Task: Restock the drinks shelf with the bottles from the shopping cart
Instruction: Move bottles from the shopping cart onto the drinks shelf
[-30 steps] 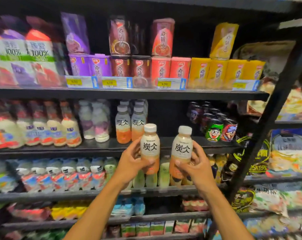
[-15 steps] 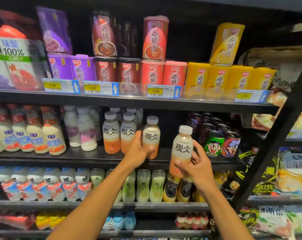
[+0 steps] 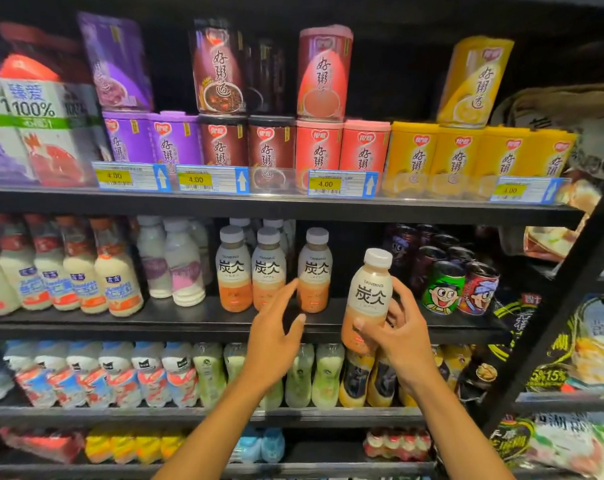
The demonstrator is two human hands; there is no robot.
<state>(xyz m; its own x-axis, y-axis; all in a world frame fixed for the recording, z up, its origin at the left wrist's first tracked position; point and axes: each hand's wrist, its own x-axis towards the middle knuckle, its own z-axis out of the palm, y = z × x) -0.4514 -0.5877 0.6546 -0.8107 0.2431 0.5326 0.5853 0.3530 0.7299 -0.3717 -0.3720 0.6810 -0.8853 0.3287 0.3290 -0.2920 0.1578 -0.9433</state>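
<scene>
My right hand (image 3: 402, 337) grips a latte bottle (image 3: 369, 294) with a white cap and orange base, held upright just in front of the black drinks shelf (image 3: 189, 318). A bottle of the same kind (image 3: 315, 270) stands on that shelf to its left, beside two matching bottles (image 3: 251, 271). My left hand (image 3: 276, 332) hovers just below and in front of that standing bottle, fingers apart, holding nothing. A gap on the shelf lies between the standing bottle and the cartoon cans (image 3: 461, 287).
White milk bottles (image 3: 175, 261) and orange-labelled bottles (image 3: 85, 275) fill the shelf's left part. Porridge cans (image 3: 321, 147) line the shelf above, behind price tags (image 3: 342, 183). Green and yellow bottles (image 3: 324, 375) stand on the shelf below. A black diagonal frame bar (image 3: 550, 327) runs at right.
My left hand set its bottle on the shelf beside the matching ones and let go, drawing back slightly. My right hand still holds its bottle; the view has moved closer to the shelf.
</scene>
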